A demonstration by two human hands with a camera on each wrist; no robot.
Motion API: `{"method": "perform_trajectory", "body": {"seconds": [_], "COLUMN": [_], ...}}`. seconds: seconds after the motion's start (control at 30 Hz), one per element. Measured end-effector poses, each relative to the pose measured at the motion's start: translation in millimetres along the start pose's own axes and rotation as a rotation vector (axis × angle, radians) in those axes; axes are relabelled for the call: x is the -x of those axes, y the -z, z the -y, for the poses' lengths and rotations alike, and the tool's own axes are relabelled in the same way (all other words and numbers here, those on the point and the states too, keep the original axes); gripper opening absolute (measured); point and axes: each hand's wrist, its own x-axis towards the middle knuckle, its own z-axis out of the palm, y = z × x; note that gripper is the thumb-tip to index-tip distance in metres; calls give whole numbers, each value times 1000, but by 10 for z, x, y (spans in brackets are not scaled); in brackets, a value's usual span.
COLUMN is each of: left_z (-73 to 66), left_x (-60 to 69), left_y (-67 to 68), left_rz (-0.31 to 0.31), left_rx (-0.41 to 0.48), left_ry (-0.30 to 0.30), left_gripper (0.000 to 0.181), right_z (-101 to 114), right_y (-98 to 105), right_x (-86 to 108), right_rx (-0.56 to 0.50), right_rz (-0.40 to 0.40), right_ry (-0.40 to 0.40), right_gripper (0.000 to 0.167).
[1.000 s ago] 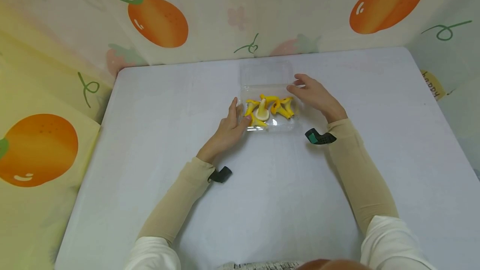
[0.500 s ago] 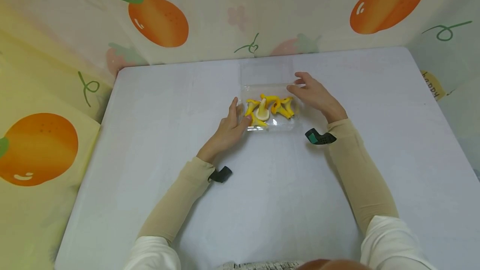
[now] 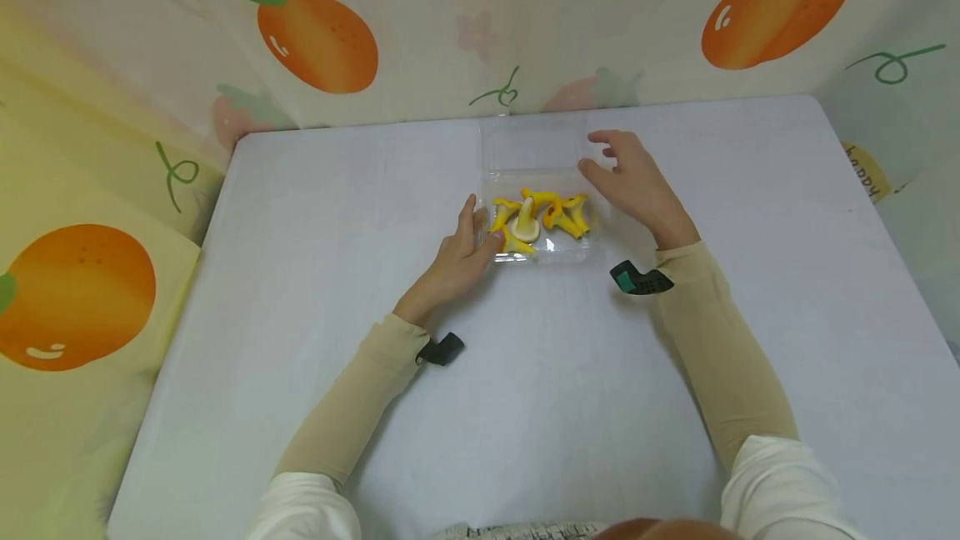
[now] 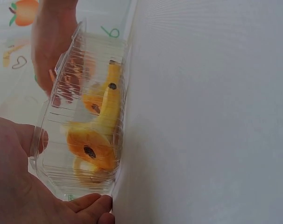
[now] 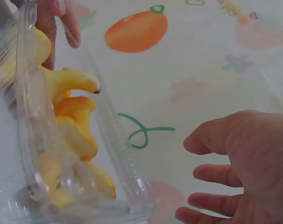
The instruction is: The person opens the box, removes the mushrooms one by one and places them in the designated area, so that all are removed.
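Observation:
A clear plastic clamshell box (image 3: pixel 566 255) sits toward the far side of the table, holding several yellow trumpet-shaped mushrooms (image 3: pixel 564 220). One mushroom (image 3: pixel 526 229) among them shows a white, rounded end. The box's transparent lid (image 3: pixel 534 146) is folded back behind it. At the box's left end, my left hand (image 3: pixel 452 263) grips the wall, thumb over the rim (image 4: pixel 36 148) and fingers low outside. My right hand (image 3: pixel 633 183) hovers by the lid's right edge, fingers extended and holding nothing; whether it touches the lid cannot be told. In the right wrist view its fingers (image 5: pixel 218 176) are spread apart.
A white cloth covers the table (image 3: pixel 480 407). Behind it hangs a curtain (image 3: pixel 420 40) printed with oranges, close to the table's back edge. A yellowish curtain (image 3: pixel 67 148) borders the left side.
My right hand has moved back and slightly up, from near the box's rear right corner to beside the lid. My left hand, the box and the mushrooms have stayed in place.

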Motion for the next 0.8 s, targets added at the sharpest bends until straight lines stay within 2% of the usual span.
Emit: {"method": "perform_trajectory", "body": {"seconds": [0.17,0.4,0.8], "left_z": [-11,-12,-11], "left_x": [8,13,-3], "left_y": [-3,-11,-13], "left_rz": [-2,-4,-7], "left_rx": [4,0,3], "left_ry": [6,8,8], "left_gripper": [85,85,85], "right_z": [102,187,242], "right_y": [-2,-47,-294], "right_x": [77,131,108], "right_rx": [-16,-7,24], "right_rz": [-45,-29,143], "right_ry": [97,200,330], "right_gripper": [55,50,45]}}
